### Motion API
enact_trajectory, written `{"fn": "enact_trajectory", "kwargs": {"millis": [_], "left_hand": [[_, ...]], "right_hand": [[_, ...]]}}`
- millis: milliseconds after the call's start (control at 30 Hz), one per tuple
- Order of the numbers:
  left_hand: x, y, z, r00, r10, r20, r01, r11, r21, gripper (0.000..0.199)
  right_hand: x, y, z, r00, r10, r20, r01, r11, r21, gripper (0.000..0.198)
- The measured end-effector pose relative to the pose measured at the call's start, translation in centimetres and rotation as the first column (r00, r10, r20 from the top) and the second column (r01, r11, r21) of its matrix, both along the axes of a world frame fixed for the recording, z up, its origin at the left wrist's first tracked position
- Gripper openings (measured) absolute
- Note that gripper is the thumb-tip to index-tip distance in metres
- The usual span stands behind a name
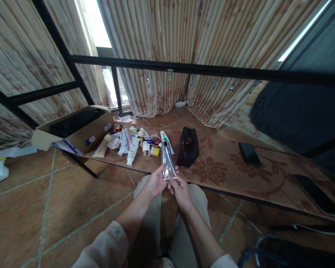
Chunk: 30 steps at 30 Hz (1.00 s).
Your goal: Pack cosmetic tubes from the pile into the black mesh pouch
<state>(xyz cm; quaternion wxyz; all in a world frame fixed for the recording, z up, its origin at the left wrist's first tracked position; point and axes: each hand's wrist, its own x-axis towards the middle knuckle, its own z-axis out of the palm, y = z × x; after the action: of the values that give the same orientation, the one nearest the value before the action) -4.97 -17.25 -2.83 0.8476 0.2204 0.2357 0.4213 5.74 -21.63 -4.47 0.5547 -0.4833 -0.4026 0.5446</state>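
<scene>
A shiny silver squeeze tube (168, 163) with a dark cap lies across the fingers of my left hand (157, 182), cap pointing away from me. My right hand (181, 191) pinches its flat lower end. Just beyond, on the low table, a white tube with green print (163, 137) lies partly behind the silver one. To its left is a pile of cosmetics, among them a white tube (132, 152), a beige tube (101, 148), a round compact (114, 143) and a yellow-capped bottle (155, 151). A black mesh pouch (188, 147) stands close on the right.
An open cardboard box (80, 130) with dark contents sits at the table's left end. A phone (249, 154) and a larger dark flat device (319, 193) lie on the right of the cloth-covered table (212, 171). A black metal rail (201, 69) crosses before the curtains.
</scene>
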Motion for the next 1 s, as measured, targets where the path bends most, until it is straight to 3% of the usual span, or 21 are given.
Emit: {"fn": "enact_trajectory", "kwargs": {"millis": [267, 467, 1000], "left_hand": [[-0.8, 0.3, 0.3, 0.997, -0.047, 0.059, 0.053, 0.993, -0.105, 0.058], [-0.7, 0.8, 0.2, 0.997, 0.078, 0.013, -0.074, 0.98, -0.185, 0.053], [0.6, 1.2, 0.2, 0.992, 0.127, 0.025, -0.119, 0.972, -0.201, 0.048]], "right_hand": [[-0.9, -0.1, 0.1, 0.998, 0.025, -0.064, -0.027, 0.999, -0.036, 0.029], [-1.8, 0.5, -0.2, 0.993, 0.023, -0.113, -0.029, 0.998, -0.053, 0.028], [-1.9, 1.4, -0.5, 0.992, -0.086, -0.09, 0.074, 0.988, -0.134, 0.028]]}}
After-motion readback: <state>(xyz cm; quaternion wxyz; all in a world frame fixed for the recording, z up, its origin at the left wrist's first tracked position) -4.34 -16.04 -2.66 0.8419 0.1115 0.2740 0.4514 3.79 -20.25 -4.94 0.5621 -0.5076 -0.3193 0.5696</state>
